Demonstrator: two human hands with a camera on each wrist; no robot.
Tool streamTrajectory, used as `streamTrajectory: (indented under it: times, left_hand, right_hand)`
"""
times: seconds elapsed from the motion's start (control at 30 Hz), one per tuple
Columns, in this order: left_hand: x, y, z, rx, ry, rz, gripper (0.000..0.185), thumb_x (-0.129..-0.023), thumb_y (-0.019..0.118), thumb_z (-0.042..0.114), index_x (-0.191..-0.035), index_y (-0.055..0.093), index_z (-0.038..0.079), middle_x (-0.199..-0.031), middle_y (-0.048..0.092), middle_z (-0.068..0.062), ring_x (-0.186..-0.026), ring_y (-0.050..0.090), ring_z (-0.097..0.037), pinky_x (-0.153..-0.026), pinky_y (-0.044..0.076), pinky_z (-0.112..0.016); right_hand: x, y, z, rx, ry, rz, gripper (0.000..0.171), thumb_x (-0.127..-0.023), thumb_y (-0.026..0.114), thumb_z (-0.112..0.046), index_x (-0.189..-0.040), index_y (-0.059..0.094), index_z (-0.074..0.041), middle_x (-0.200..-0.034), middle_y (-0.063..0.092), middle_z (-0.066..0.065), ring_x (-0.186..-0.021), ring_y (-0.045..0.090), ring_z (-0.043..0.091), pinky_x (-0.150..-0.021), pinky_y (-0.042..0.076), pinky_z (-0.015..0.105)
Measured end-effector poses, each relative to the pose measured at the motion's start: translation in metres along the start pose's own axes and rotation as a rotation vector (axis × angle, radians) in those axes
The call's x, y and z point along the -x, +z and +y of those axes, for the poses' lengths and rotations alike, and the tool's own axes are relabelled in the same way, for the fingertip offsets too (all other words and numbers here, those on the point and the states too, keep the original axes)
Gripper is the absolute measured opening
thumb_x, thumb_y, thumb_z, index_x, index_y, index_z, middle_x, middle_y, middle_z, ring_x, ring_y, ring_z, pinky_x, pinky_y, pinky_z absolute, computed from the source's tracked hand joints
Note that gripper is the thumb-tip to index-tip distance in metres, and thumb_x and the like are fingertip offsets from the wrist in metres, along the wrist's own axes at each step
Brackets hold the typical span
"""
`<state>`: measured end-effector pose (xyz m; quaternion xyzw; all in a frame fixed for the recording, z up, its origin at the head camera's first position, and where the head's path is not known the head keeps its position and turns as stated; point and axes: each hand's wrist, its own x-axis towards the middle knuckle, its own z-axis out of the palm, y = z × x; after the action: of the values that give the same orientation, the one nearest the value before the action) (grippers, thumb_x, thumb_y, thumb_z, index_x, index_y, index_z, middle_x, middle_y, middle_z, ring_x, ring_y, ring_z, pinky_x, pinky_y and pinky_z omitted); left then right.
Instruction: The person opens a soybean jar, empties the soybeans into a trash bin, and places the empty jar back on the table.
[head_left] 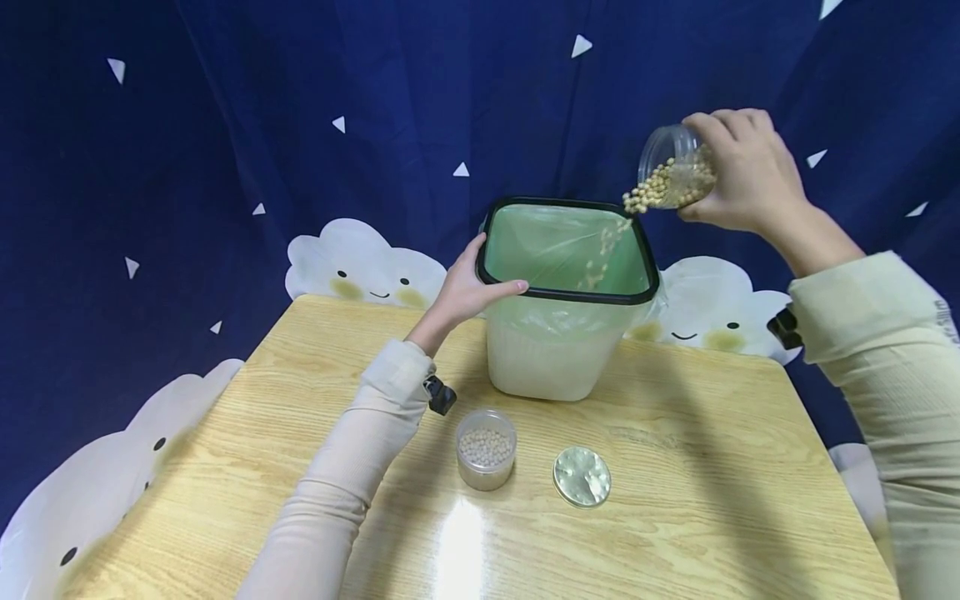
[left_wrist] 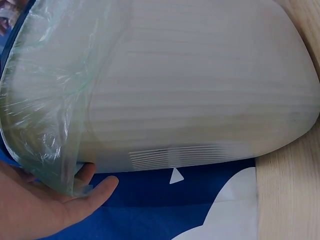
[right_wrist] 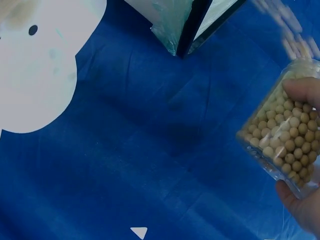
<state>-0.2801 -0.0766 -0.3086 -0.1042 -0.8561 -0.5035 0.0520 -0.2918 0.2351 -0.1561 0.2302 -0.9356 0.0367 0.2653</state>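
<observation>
My right hand (head_left: 750, 171) holds a clear plastic jar (head_left: 663, 148) of soybeans tilted above the right side of a trash bin (head_left: 546, 354). Soybeans (head_left: 606, 248) stream from its mouth into the bin, which is lined with a pale green bag (head_left: 540, 229). The right wrist view shows the jar (right_wrist: 280, 127) still holding many soybeans between thumb and fingers. With my left hand (head_left: 467, 287) I grip the bin's black rim at its near left corner, thumb along the front. In the left wrist view, fingers (left_wrist: 102, 192) sit beside the bag's loose edge.
A second clear jar (head_left: 485, 477), open and holding pale beads or beans, stands on the wooden table (head_left: 330, 400) in front of the bin. Right of it lies a round silvery lid (head_left: 582, 477). A blue curtain (head_left: 405, 100) with white triangles and clouds hangs behind.
</observation>
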Motion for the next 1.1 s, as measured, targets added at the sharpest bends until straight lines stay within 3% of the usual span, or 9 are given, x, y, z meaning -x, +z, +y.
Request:
streamTrajectory:
  times: [1.1]
  left_hand:
    - [0.0012,0.0018,0.0013,0.007,-0.002,-0.018,0.102,-0.069,0.074,0.046,-0.147,0.014,0.016,-0.149,0.020,-0.006,-0.134,0.020,-0.020,-0.106,0.023,-0.040]
  right_hand:
    - [0.0010,-0.0019,-0.0057,0.052,-0.065,0.010,0.089,-0.054,0.081,-0.009,-0.131,0.038,-0.002,-0.129,0.036,0.025,-0.119,0.029,0.045,-0.094,0.027,0.060]
